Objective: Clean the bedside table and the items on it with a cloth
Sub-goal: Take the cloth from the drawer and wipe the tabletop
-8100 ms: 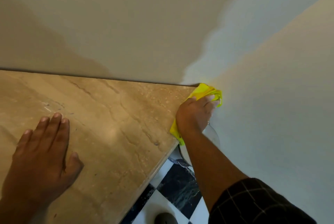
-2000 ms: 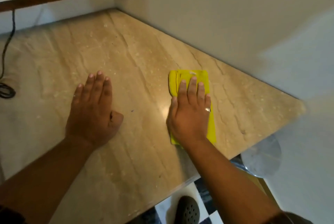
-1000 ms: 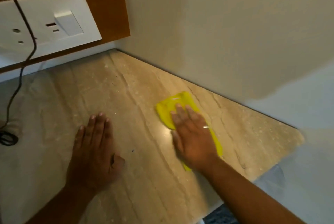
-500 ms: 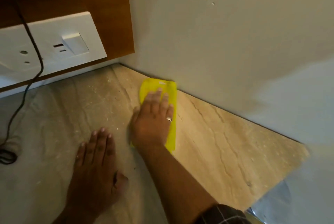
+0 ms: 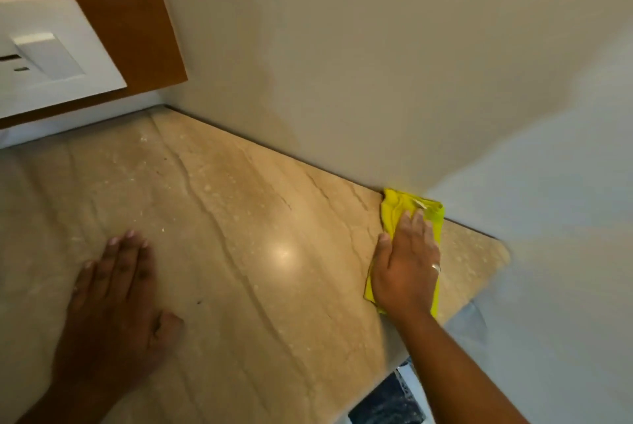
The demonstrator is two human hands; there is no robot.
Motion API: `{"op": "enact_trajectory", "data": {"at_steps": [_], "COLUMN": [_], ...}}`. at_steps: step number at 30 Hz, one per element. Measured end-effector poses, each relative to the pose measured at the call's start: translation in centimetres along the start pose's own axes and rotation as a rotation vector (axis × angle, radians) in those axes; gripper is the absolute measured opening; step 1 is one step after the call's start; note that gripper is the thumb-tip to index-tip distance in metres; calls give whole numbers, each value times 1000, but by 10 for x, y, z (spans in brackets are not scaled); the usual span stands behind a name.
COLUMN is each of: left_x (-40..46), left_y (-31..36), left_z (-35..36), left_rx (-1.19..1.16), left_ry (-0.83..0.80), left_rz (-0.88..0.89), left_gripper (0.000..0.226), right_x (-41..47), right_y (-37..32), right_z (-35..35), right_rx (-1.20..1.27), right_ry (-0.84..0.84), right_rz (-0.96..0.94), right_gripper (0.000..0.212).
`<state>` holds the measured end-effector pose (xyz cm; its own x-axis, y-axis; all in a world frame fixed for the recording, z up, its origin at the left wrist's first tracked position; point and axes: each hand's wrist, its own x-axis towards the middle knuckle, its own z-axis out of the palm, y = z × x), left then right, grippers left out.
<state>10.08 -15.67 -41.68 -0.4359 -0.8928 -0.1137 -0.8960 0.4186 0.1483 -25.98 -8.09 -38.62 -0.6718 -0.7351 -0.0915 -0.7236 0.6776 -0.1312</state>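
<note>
Against the wall [image 5: 376, 64], both grips lie flat: right hand [image 5: 406, 269] pressing cloth [image 5: 399, 206], left hand [image 5: 116, 307] on marble tabletop [image 5: 260, 218].

1. The cloth [image 5: 407, 207] is largely hidden under the right hand [image 5: 406, 269]; only its far end against the wall and thin strips along both sides show.
2. The left hand [image 5: 116, 314] is blurred, and its wrist is cut off by the bottom edge.
3. The switch plate [image 5: 51, 57] runs off the left edge; its markings are too blurred to read.
4. The counter [image 5: 257, 218] is cut off at the left and bottom edges.
5. The floor [image 5: 383, 403] shows only as a small patch, partly covered by the right forearm.
</note>
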Motion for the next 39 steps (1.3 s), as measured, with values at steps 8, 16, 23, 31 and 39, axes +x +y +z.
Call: {"op": "enact_trajectory", "data": {"at_steps": [8,16,23,31,39], "left_x": [1,-1,-3,-3,-4], "left_y": [12,13,13,16,35], "left_z": [-18,-23,-20,-20,-34], "left_rx": [-4,41,47,43,-2], "left_ry": [-52,-64,-56,-65,-32], "left_rz": [-23,-23,-39,-38,-123], "left_gripper": [92,93,93,93,92], "right_x": [-60,-47,-59,-106,-46], "right_y": [-117,28,-57,-111,-9], "right_z": [28,4,21,21,-16], "right_rx": [10,-94,81,159,158], "right_ry": [-43,-132,-67,-193,-153], "right_rz": [-250,-605,90,-349,-332], "right_gripper": [62,61,65,64,60]}}
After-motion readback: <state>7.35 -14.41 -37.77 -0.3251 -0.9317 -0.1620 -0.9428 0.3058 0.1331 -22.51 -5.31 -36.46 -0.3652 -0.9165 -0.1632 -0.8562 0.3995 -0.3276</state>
